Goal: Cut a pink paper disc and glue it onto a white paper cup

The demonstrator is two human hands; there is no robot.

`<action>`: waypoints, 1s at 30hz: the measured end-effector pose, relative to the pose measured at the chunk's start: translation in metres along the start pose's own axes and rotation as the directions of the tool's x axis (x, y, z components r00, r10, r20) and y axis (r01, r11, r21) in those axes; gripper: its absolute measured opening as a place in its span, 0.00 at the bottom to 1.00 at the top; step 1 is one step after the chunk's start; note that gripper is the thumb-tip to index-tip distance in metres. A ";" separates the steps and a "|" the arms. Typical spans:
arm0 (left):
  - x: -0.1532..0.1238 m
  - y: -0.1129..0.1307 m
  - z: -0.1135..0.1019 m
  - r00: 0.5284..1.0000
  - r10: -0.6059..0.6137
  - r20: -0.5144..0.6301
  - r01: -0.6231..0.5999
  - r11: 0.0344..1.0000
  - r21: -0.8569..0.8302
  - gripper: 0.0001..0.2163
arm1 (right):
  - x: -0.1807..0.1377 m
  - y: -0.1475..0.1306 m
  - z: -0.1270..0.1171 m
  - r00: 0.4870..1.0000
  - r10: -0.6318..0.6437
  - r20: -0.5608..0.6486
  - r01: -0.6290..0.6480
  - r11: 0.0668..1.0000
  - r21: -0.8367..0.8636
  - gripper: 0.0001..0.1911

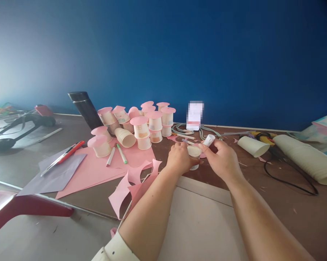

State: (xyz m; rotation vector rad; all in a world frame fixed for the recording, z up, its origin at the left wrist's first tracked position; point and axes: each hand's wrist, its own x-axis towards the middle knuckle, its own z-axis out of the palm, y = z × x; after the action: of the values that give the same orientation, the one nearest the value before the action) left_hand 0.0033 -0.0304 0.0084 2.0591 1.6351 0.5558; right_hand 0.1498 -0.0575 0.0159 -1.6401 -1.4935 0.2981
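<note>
My left hand [179, 158] is closed around a small white paper cup [194, 151], held just above the brown table [288, 203]. My right hand [222, 158] pinches a white glue tube [209, 140] whose tip points at the cup's rim. A pink paper piece shows at the cup, between the two hands. Both forearms reach in from the bottom of the view.
A cluster of paper cups topped with pink discs [141, 123] stands to the left, on pink sheets [98, 166] with markers [122, 153] and red scissors [64, 156]. Cut pink scraps [133, 185], a black bottle [85, 108], stacked white cups [304, 157] and black cables [288, 177] lie around.
</note>
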 end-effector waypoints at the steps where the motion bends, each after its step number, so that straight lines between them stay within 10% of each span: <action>1: 0.000 0.000 0.000 1.000 -0.007 0.001 0.007 1.000 -0.003 0.33 | 0.000 -0.002 -0.002 1.000 0.007 0.025 -0.007 1.000 0.019 0.15; 6: 0.000 0.001 0.001 1.000 -0.020 -0.012 0.020 1.000 -0.017 0.34 | -0.003 -0.009 -0.007 0.996 -0.011 0.085 0.006 0.999 0.049 0.14; 14: -0.003 0.000 -0.007 0.992 -0.040 0.123 0.052 0.994 -0.093 0.45 | 0.003 0.001 -0.009 0.972 0.180 -0.153 -0.140 0.961 0.240 0.22; 21: 0.002 -0.005 -0.010 0.986 0.029 0.163 0.002 0.982 -0.189 0.25 | 0.005 0.002 -0.008 0.976 0.187 -0.111 -0.161 0.965 0.207 0.22; 30: -0.001 -0.004 -0.004 0.998 -0.005 0.062 0.008 0.998 -0.060 0.30 | 0.001 -0.007 -0.005 0.992 0.101 -0.081 -0.091 0.990 0.112 0.14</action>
State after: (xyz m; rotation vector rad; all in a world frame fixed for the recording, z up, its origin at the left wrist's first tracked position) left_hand -0.0020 -0.0300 0.0097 2.0071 1.5701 0.5270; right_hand 0.1487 -0.0592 0.0244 -1.6208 -1.3142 0.3506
